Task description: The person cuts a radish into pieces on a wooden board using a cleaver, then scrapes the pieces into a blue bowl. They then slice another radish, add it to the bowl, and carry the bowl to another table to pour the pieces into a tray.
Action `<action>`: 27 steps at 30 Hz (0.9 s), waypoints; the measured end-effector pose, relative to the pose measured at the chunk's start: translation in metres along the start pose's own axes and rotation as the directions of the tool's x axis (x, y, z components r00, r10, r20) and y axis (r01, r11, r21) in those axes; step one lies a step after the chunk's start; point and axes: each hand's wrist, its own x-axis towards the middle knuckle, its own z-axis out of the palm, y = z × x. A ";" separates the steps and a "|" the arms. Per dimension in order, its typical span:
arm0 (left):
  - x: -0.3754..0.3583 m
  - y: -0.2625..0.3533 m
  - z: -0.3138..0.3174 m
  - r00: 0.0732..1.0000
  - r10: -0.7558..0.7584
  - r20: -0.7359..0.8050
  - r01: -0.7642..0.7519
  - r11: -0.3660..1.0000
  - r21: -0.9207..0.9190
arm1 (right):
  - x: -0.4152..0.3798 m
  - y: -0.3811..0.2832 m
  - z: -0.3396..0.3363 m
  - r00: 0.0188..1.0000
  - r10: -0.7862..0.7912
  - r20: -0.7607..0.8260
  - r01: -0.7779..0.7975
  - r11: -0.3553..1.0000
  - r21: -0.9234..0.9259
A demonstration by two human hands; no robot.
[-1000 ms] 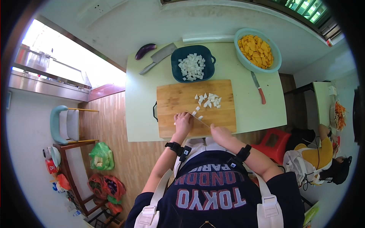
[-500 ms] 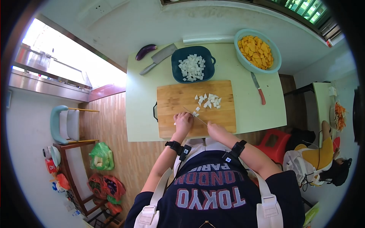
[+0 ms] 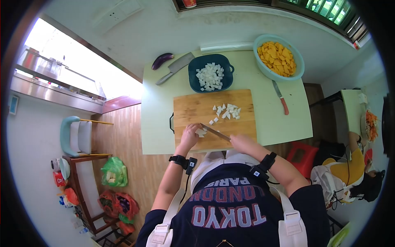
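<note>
Knife [image 3: 216,132]: over the near half of the cutting board [image 3: 191,107], right hand [image 3: 242,143] wrapped round its handle. Long axis: diagonal, tip toward the board's left edge and away from its front. Left hand [image 3: 190,134]: on the board's near-left part, fingers at a white chunk [image 3: 201,133]; whether pinched, cannot tell. Advisable: fingertips curled clear of the blade, even strokes.

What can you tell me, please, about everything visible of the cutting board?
The cutting board is a rectangular, light-brown, wooden-looking slab with a dark loop handle on its left. It lies flat on the pale table, bearing white pieces. The left hand and right hand partly cover its near side; contact is unclear.
</note>
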 end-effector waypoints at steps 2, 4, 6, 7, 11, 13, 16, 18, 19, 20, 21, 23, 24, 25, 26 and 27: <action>-0.006 0.003 -0.004 0.999 -0.016 0.040 0.011 0.992 0.123 | 0.000 0.001 0.007 0.999 0.023 -0.024 -0.022 1.000 0.016; -0.007 -0.002 -0.007 0.995 -0.066 0.071 0.056 0.988 0.141 | 0.006 0.007 0.015 0.998 0.042 -0.044 -0.041 0.999 0.032; -0.009 -0.009 -0.007 0.988 -0.112 0.105 0.094 0.983 0.159 | 0.013 0.014 0.020 0.979 0.158 -0.132 -0.139 0.980 0.142; -0.009 -0.013 -0.007 0.988 -0.140 0.066 0.130 0.983 0.133 | 0.012 0.016 0.019 0.978 0.159 -0.133 -0.140 0.980 0.143; 0.004 -0.003 -0.016 0.913 -0.408 0.025 0.407 0.913 0.032 | 0.007 0.012 0.010 0.985 0.118 -0.123 -0.099 0.984 0.148; 0.003 -0.021 -0.010 0.907 -0.419 -0.048 0.420 0.908 0.008 | 0.007 0.006 0.011 0.996 0.057 -0.074 -0.046 0.988 0.144; -0.001 -0.044 -0.008 0.880 -0.456 -0.133 0.465 0.885 0.040 | 0.011 0.003 0.018 0.999 -0.036 -0.011 0.037 0.989 0.143; -0.002 -0.046 -0.009 0.866 -0.480 -0.144 0.495 0.864 0.096 | 0.016 0.006 0.026 0.998 0.041 -0.051 -0.033 0.989 0.147; 0.000 -0.042 -0.010 0.842 -0.523 -0.132 0.530 0.848 0.019 | 0.018 0.012 0.030 0.998 0.040 -0.049 -0.033 0.989 0.147; 0.002 -0.037 -0.009 0.817 -0.565 -0.115 0.562 0.825 -0.059 | 0.020 0.020 0.034 0.988 0.100 -0.119 -0.077 0.981 0.177; 0.006 -0.031 -0.008 0.817 -0.566 -0.113 0.563 0.825 -0.059 | 0.019 0.023 0.030 0.969 0.161 -0.187 -0.120 0.970 0.210; 0.016 -0.016 -0.003 0.870 -0.480 -0.111 0.473 0.877 -0.083 | 0.014 0.032 0.022 0.963 0.184 -0.197 -0.140 0.966 0.219; 0.023 -0.011 0.001 0.848 -0.529 -0.032 0.515 0.837 -0.183 | 0.011 0.033 0.016 0.956 0.203 -0.210 -0.155 0.962 0.226; 0.029 -0.013 0.010 0.848 -0.528 -0.032 0.514 0.837 -0.185 | 0.008 0.033 0.012 0.956 0.205 -0.210 -0.156 0.962 0.225; 0.034 -0.016 0.021 0.931 -0.357 -0.073 0.347 0.931 -0.117 | 0.006 0.033 0.010 0.959 0.190 -0.211 -0.151 0.971 0.186; 0.037 -0.013 0.027 0.980 -0.170 -0.102 0.167 0.985 -0.041 | 0.005 0.033 0.008 0.962 0.175 -0.212 -0.146 0.979 0.146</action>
